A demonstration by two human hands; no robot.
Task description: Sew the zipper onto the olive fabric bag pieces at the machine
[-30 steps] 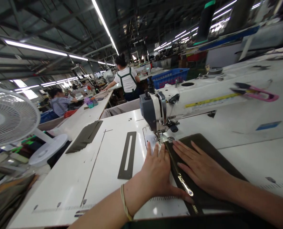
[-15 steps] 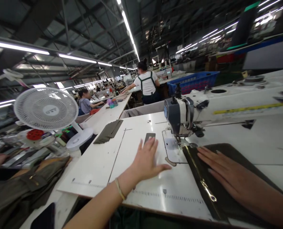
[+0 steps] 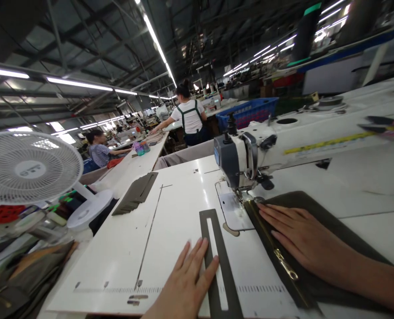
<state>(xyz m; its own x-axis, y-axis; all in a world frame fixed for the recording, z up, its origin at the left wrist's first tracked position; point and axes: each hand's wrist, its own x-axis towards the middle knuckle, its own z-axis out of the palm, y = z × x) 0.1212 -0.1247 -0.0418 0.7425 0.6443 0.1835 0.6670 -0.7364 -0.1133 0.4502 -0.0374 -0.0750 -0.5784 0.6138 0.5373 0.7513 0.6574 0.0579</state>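
Note:
Fingers spread, my left hand (image 3: 187, 280) rests on the white table with its fingertips on the left edge of a dark olive strip (image 3: 224, 274) that has a long slot cut in it. My right hand (image 3: 308, 241) lies flat on a dark olive fabric piece (image 3: 295, 200). Along that piece's left side runs a gold zipper (image 3: 270, 241) with a gold zipper pull (image 3: 286, 264). The far end of the zipper is at the needle area of a sewing machine (image 3: 240, 161). Under the right palm the fabric is hidden.
A stack of olive slotted strips (image 3: 135, 195) lies on the table's left part. Beyond it stands a white fan (image 3: 31, 168). Scissors (image 3: 379, 126) and a yellow tape measure (image 3: 330, 141) are on the machine. A blue crate (image 3: 246, 114) and two people are farther back.
My left hand has drawn back toward the near edge, and the slotted strip it covered now lies nearer and fully in sight. My right hand stays on the fabric. The view has shifted right.

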